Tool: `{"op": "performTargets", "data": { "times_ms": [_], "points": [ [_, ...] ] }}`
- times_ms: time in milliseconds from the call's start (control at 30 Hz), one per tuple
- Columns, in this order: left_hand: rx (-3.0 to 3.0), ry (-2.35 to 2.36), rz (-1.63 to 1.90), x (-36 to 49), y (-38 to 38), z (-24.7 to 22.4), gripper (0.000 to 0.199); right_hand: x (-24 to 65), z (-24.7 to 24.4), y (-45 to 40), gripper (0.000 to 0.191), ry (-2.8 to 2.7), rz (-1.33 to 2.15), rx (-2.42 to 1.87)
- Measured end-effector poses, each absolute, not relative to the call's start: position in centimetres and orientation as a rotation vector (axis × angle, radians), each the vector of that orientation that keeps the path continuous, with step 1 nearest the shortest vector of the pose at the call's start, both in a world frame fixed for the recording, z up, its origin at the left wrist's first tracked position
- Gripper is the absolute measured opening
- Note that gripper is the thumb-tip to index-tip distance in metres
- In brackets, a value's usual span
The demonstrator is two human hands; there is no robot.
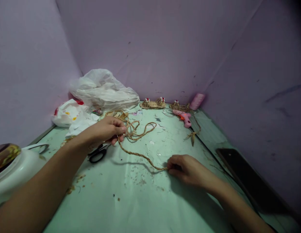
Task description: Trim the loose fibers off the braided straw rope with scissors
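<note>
A braided brown rope [138, 155] runs between my two hands, sagging a little above the green tabletop [140, 207]. My left hand [111, 128] pinches it near the middle of the view, and more of the rope lies in loops just beyond those fingers. The rope's near right end is pinched in my right hand [183, 166], lower and to the right. Black-handled scissors [97, 156] lie under and beside my left wrist, their blades partly hidden.
White plastic bags [104, 92] are at the back left. Small woven pieces with red and white beads [152, 104] stand by the wall. A pink glue gun [183, 117], a pink roll [197, 101] and a dark phone [250, 178] are right; a white container [21, 168] is left.
</note>
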State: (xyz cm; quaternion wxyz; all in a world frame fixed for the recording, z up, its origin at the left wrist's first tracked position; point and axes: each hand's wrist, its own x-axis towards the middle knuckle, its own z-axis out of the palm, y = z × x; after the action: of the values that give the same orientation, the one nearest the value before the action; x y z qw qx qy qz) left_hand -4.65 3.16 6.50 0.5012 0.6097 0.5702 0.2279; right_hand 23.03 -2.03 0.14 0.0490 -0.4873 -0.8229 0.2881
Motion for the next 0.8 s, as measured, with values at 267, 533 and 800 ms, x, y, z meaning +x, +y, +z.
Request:
{"op": "performTargets", "data": {
  "times_ms": [267,533,800],
  "points": [
    [1.203,1.392,0.661,-5.3,4.2,6.2,0.023,23.5,0.2,-2.0,0.012,-2.494,0.940,-1.482],
    [1.180,1.288,0.749,-4.8,4.4,5.3,0.017,24.0,1.4,-2.5,0.013,-2.439,1.246,-1.472],
    [1.258,1.128,0.669,-2.6,3.3,3.8,0.022,20.3,0.8,-2.6,0.036,-1.615,1.542,-1.247]
  ]
}}
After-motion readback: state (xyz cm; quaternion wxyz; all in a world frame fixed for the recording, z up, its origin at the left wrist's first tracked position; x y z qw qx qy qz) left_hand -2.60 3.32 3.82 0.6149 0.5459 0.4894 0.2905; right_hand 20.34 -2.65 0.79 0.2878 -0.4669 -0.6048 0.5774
